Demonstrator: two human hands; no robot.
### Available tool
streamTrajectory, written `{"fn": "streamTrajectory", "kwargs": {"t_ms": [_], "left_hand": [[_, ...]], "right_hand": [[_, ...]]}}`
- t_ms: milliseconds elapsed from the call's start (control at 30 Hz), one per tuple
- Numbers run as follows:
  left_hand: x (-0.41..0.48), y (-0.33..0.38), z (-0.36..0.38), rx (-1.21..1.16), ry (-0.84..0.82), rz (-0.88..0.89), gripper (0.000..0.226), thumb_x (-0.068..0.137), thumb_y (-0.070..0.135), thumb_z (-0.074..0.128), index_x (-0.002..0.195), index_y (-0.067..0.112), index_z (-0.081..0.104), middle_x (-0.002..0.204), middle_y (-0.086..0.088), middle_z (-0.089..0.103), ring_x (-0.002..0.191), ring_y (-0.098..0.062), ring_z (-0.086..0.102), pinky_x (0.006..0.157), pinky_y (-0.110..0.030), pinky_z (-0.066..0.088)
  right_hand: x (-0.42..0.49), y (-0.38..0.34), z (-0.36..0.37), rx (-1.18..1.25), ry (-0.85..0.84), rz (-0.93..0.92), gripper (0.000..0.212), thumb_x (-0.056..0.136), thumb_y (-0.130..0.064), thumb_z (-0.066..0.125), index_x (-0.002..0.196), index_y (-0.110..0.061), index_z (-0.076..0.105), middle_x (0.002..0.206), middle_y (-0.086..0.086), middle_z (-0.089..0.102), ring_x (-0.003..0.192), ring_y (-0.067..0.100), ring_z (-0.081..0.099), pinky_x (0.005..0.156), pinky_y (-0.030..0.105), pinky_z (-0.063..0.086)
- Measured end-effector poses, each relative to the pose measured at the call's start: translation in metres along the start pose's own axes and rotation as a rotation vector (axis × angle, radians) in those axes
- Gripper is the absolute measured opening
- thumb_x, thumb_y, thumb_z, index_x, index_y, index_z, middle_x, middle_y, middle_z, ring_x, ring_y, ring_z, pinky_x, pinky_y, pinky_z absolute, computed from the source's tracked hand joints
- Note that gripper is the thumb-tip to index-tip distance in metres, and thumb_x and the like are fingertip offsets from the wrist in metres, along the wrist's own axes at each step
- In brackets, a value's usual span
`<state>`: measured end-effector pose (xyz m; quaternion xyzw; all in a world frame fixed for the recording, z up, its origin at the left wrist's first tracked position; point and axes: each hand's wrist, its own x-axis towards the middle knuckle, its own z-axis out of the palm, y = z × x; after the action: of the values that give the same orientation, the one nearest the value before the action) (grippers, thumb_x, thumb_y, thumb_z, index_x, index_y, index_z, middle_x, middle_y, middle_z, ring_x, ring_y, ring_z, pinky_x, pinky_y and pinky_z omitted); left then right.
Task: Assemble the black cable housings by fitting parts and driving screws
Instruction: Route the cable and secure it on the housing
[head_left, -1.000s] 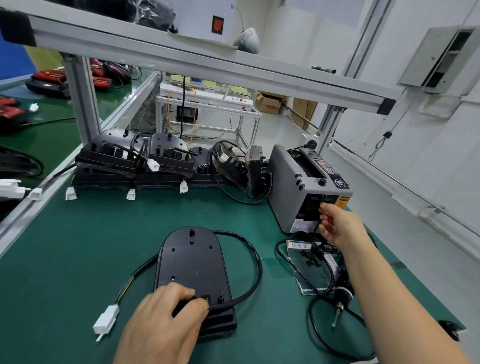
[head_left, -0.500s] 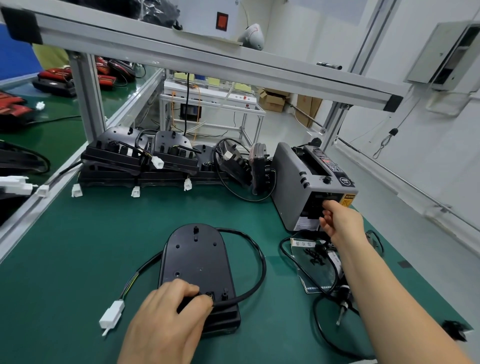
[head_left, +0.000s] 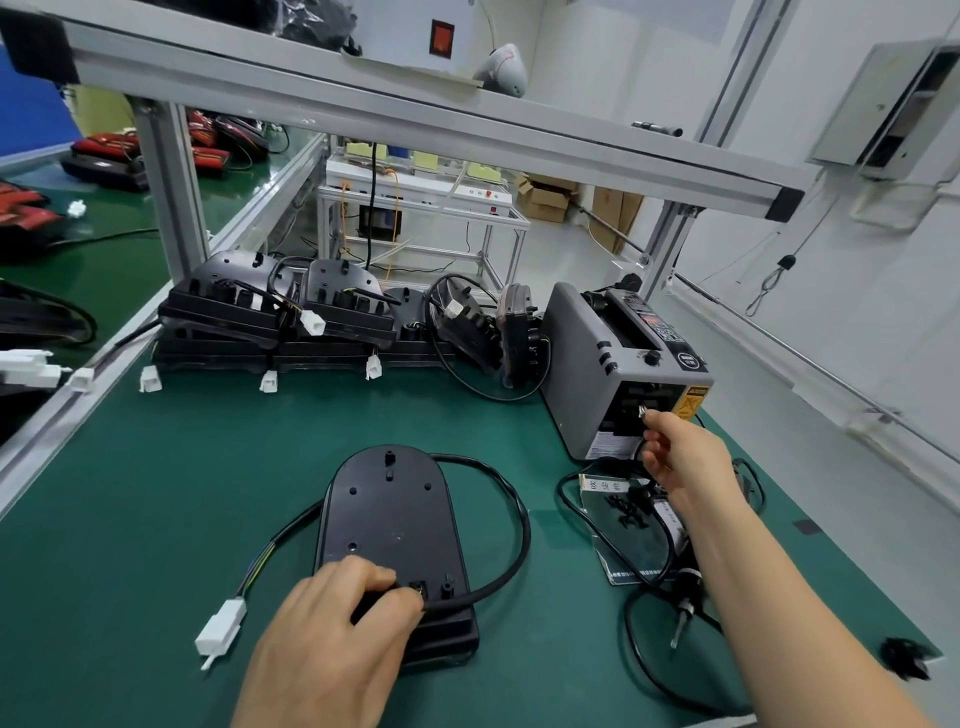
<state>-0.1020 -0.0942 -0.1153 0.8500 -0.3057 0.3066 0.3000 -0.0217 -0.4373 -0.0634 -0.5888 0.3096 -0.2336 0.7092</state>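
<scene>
A black oval cable housing (head_left: 389, 519) lies flat on the green mat, its black cable (head_left: 519, 540) looping round the right side. A white connector (head_left: 221, 626) ends the wire on the left. My left hand (head_left: 322, 639) rests on the housing's near end, fingers curled over the cable where it enters. My right hand (head_left: 680, 457) is at the outlet of the grey dispenser machine (head_left: 582, 358), with a small shiny piece (head_left: 642, 411) pinched between thumb and fingertip.
More black housings (head_left: 270, 322) with white plugs are stacked along the back of the mat. An electric screwdriver (head_left: 683, 613) and its cord lie under my right forearm, beside a clear tray (head_left: 628, 514) of small black parts. An aluminium post (head_left: 171, 192) stands at back left.
My right hand stays at the dispenser outlet, and a small shiny piece now shows between its fingertips. My left hand has not moved on the housing.
</scene>
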Motion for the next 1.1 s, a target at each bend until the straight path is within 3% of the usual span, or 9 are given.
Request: {"fn": "streamTrajectory", "kwargs": {"t_ms": [167,267,333,433,567,667,767,1000,1100], "left_hand": [[0.003,0.000,-0.005,-0.040,-0.065,-0.002,0.006,0.080,0.026,0.050,0.085,0.029,0.052,0.077,-0.001,0.058,0.071,-0.017,0.055,0.053,-0.033,0.049],[0.007,-0.003,-0.015,-0.135,-0.147,-0.051,0.007,0.083,0.036,0.052,0.085,0.033,0.057,0.080,0.009,0.057,0.068,-0.009,0.057,0.055,-0.025,0.048],[0.011,-0.008,-0.023,-0.220,-0.171,-0.137,0.008,0.086,0.038,0.054,0.088,0.037,0.061,0.083,0.018,0.057,0.070,0.002,0.055,0.059,-0.016,0.045],[0.018,-0.014,-0.033,-0.374,-0.126,-0.359,0.016,0.089,0.024,0.064,0.084,0.039,0.066,0.089,0.021,0.064,0.082,-0.002,0.061,0.070,-0.013,0.044],[0.036,-0.014,-0.041,-0.527,-0.054,-0.599,0.020,0.081,0.017,0.069,0.073,0.035,0.071,0.083,0.014,0.065,0.077,-0.005,0.059,0.065,-0.008,0.040],[0.045,-0.011,-0.044,-0.628,-0.080,-0.691,0.012,0.077,0.020,0.072,0.072,0.030,0.073,0.079,0.012,0.063,0.069,0.001,0.056,0.063,-0.006,0.038],[0.046,-0.011,-0.045,-0.660,-0.078,-0.738,0.007,0.076,0.018,0.074,0.071,0.023,0.073,0.072,0.012,0.061,0.062,0.005,0.052,0.061,-0.006,0.037],[0.036,-0.018,-0.044,-0.737,-0.072,-0.840,0.015,0.078,0.019,0.071,0.065,0.026,0.069,0.061,0.013,0.061,0.055,0.002,0.049,0.056,-0.008,0.038],[0.032,-0.018,-0.043,-0.766,-0.074,-0.854,0.011,0.078,0.020,0.069,0.067,0.024,0.067,0.060,0.011,0.060,0.056,-0.002,0.048,0.055,-0.010,0.038]], "right_hand": [[-0.027,0.001,0.005,-0.116,-0.241,-0.058,0.011,0.087,-0.015,0.063,0.076,-0.012,0.062,0.064,-0.002,0.057,0.052,0.005,0.050,0.050,0.019,0.042],[-0.053,-0.001,0.020,-0.164,-0.418,-0.076,0.013,0.087,-0.012,0.060,0.075,-0.014,0.064,0.067,-0.002,0.058,0.059,0.006,0.052,0.059,0.022,0.043],[-0.072,-0.002,0.033,-0.218,-0.526,-0.088,0.018,0.086,-0.010,0.060,0.070,-0.016,0.063,0.068,-0.002,0.057,0.064,0.009,0.050,0.063,0.024,0.040],[-0.105,-0.003,0.055,-0.294,-0.704,-0.118,0.025,0.084,-0.012,0.064,0.061,-0.023,0.063,0.066,-0.007,0.057,0.065,0.005,0.050,0.067,0.023,0.037],[-0.147,0.000,0.081,-0.405,-0.881,-0.217,0.010,0.069,-0.027,0.067,0.060,-0.024,0.064,0.065,-0.007,0.054,0.063,0.005,0.045,0.063,0.013,0.037],[-0.165,0.008,0.096,-0.428,-0.986,-0.276,0.014,0.073,-0.021,0.069,0.061,-0.023,0.063,0.068,-0.006,0.055,0.066,0.007,0.046,0.064,0.014,0.038],[-0.172,0.014,0.104,-0.446,-1.026,-0.301,0.030,0.083,-0.006,0.069,0.059,-0.025,0.062,0.067,-0.010,0.056,0.064,0.004,0.047,0.063,0.014,0.038],[-0.181,0.018,0.111,-0.488,-0.980,-0.377,0.022,0.081,-0.008,0.070,0.064,-0.016,0.061,0.076,-0.003,0.057,0.070,0.008,0.050,0.070,0.019,0.040],[-0.183,0.019,0.112,-0.486,-0.918,-0.401,0.021,0.083,-0.012,0.069,0.065,-0.019,0.062,0.074,-0.009,0.059,0.068,0.004,0.050,0.068,0.016,0.039]]}}
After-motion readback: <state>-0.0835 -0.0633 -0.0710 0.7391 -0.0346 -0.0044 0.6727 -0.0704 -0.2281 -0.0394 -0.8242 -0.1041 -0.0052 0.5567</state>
